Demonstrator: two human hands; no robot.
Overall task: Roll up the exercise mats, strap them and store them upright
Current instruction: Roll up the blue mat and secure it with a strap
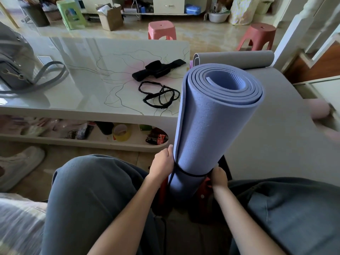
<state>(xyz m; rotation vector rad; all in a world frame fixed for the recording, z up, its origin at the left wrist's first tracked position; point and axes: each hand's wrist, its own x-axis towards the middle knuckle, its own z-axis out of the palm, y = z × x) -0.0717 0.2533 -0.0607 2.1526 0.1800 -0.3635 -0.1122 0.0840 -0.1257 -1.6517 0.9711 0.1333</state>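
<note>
Between knees, blue mat upright, rolled, thin black strap low around it. Left hand and right hand pinch strap at sides. Risk — only low band, top coils loose, may unroll; strap could slip down.

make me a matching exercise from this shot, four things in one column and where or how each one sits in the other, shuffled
Things:
1. blue mat
2. grey mat
3. thin black strap
4. grey handbag

Places or states:
A. partly rolled, roll lying flat beyond the table's corner
B. looped round the lower end of the roll, between both hands
C. on the left end of the glossy table
D. rolled up, standing on end between the knees

Pairs: 1-D, 2-A, 3-B, 4-C

The left hand and right hand flank the blue mat at the strap.
</note>
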